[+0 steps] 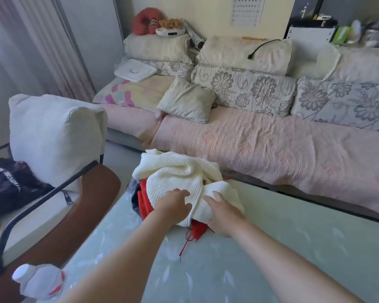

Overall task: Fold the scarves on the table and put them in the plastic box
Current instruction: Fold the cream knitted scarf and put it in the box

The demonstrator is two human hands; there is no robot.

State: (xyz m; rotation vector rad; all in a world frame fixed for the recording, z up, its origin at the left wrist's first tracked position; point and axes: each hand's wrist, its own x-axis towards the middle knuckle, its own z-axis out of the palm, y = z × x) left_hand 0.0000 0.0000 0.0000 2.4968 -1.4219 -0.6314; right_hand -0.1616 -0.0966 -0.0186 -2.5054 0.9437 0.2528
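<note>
A cream knitted scarf lies bunched on top of a pile at the far edge of the pale green table. Under it a red scarf shows at the left and front, with red fringe threads trailing toward me. A dark scarf peeks out at the pile's left. My left hand grips the cream scarf's near left part. My right hand grips its near right part, fingers dug into the knit. No plastic box is visible on the table.
A sofa with a pink cover and cushions runs behind the table. A white flat lid lies on the sofa's left end. A chair with a white cushion stands left. A white bottle sits at the near left.
</note>
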